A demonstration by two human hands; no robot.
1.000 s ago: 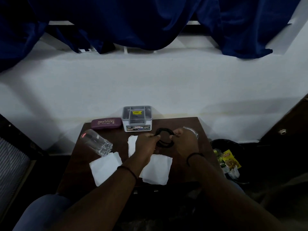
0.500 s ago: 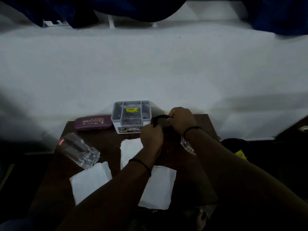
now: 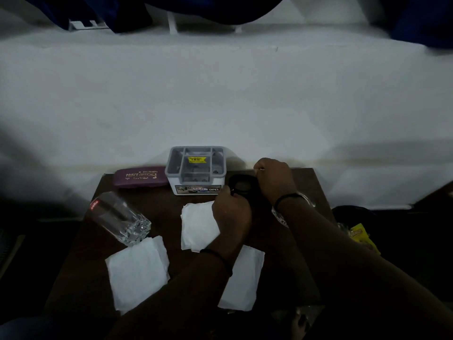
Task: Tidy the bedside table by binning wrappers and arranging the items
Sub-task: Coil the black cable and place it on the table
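Observation:
A coiled black cable [image 3: 241, 179] hangs low over the back of the dark wooden bedside table [image 3: 161, 207], just right of the grey compartment organiser [image 3: 196, 170]. My left hand [image 3: 230, 212] pinches the coil's near side and my right hand [image 3: 274, 180] grips its far right side. Three white tissues lie on the table: one at the front left [image 3: 137, 271], one in the middle [image 3: 198, 227], one at the front [image 3: 245, 280] partly under my left forearm. A glass tumbler [image 3: 120, 218] lies on its side at the left. A maroon spectacle case [image 3: 141, 176] lies at the back left.
A white wall stands right behind the table. A black bin [image 3: 350, 217] sits on the floor to the right, with a yellow wrapper [image 3: 360, 235] in it. A round clear object [image 3: 282, 217] lies under my right wrist. Dark blue cloth hangs above.
Both hands carried the black cable from the table's middle to the back, beside the organiser. The camera tilted down and closer.

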